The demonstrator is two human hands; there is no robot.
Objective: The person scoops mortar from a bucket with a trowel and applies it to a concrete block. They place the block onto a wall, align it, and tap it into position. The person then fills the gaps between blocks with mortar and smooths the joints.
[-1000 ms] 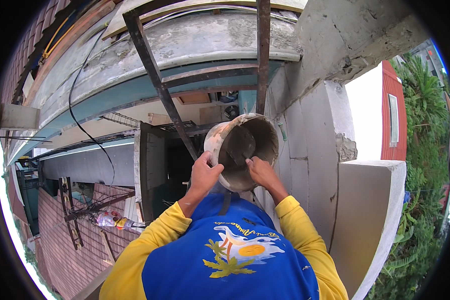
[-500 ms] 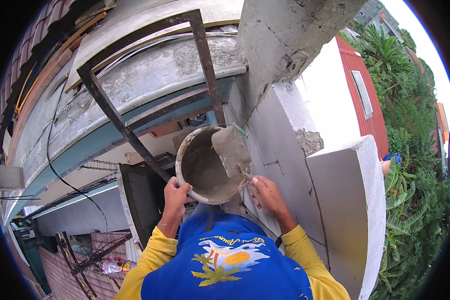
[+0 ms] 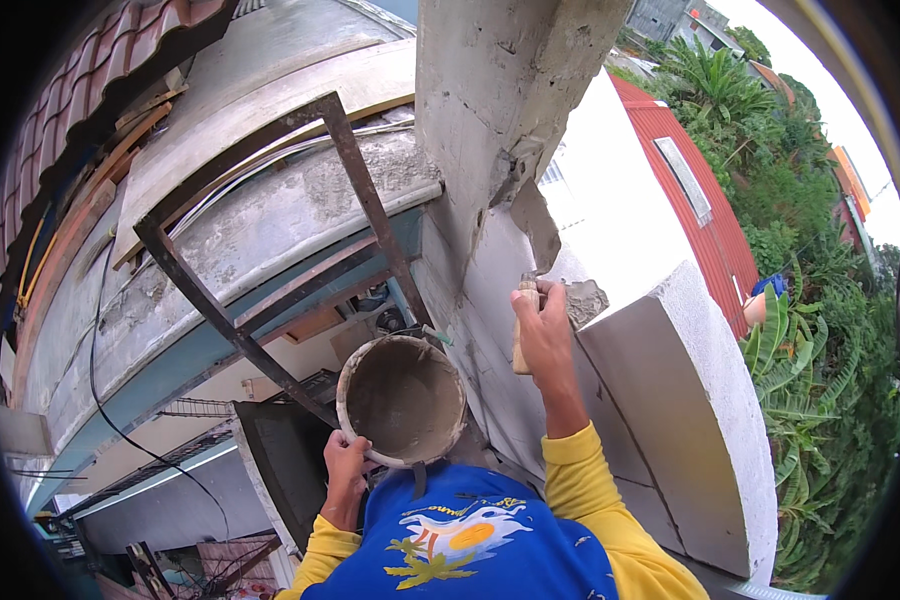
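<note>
"Grey wall (image 3: 620, 400) rises on the person's right, under a rough column (image 3: 480, 90). How is the right hand (image 3: 548, 325)?"

"Curled, thumb and fingers pinching a trowel (image 3: 537, 235) by its handle."

"Where is the trowel?"

"Raised ahead of the person, its blade pointing away, by the wall's upper edge and the column's foot. Whether it touches either, one cannot tell."

"And the left hand (image 3: 346, 463)?"

"It pinches the rim of a bucket (image 3: 343, 400) at the near left. Mortar (image 3: 400, 400) coats the inside, and the near edge sits just beyond the blue shirt (image 3: 450, 550)."

"Farther out?"

"Past the bucket, a dark metal frame (image 3: 360, 180); at far left, a tiled roof (image 3: 90, 85); on the right, red cladding (image 3: 660, 125) and plants (image 3: 750, 120)."
</note>
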